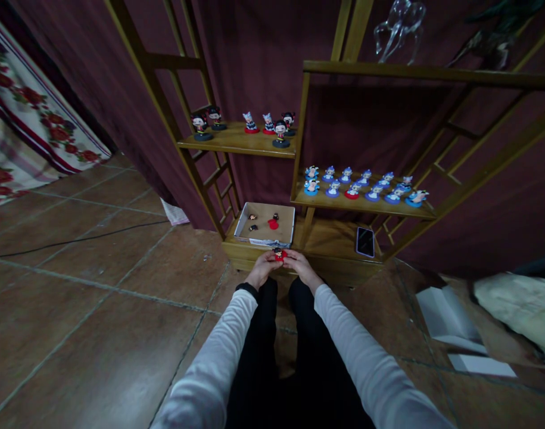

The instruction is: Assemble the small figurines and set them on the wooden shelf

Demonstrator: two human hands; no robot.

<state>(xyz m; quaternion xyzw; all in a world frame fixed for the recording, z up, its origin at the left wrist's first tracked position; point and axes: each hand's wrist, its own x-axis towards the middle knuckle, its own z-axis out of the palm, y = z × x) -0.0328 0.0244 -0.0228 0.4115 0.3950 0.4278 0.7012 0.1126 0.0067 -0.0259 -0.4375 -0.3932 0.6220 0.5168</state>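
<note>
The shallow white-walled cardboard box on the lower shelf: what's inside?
A red piece and small dark pieces lie on its brown floor; their undersides and the strip behind the front wall are covered.

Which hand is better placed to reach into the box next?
Probably the left hand: it's in front of the box; the right hand is mostly past its right side. Both hold the small figure.

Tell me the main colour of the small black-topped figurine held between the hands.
Mostly red; the head view shows the figurine best.
</note>
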